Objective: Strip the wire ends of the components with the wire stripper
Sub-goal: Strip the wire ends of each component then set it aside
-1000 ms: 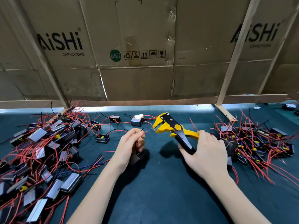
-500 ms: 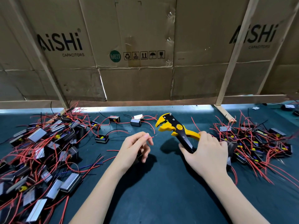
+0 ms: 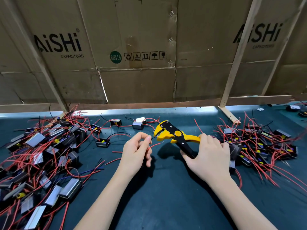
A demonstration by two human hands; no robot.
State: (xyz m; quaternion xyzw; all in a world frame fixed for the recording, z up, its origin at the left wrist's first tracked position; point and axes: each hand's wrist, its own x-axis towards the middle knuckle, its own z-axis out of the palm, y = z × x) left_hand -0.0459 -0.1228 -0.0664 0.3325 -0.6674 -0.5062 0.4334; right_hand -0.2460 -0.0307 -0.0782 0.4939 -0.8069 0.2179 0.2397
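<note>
My right hand [image 3: 207, 156] grips the black and yellow handles of the wire stripper [image 3: 172, 135], whose yellow jaws point left above the mat. My left hand [image 3: 135, 151] pinches a thin black wire that runs from my fingertips to the stripper's jaws. A red wire [image 3: 154, 145] sticks out to the right from under the same fingers. The component these wires belong to is hidden under my left hand.
A big pile of components with red wires [image 3: 41, 155] covers the left of the dark mat [image 3: 166, 196]. Another pile [image 3: 259, 143] lies to the right, behind my right hand. A few single components [image 3: 137, 125] sit at the back, below the cardboard wall [image 3: 132, 47].
My left hand has shifted right and its fingers have uncurled a little, now pinching the wire towards the jaws. The stripper has tilted slightly lower and nearer the left hand.
</note>
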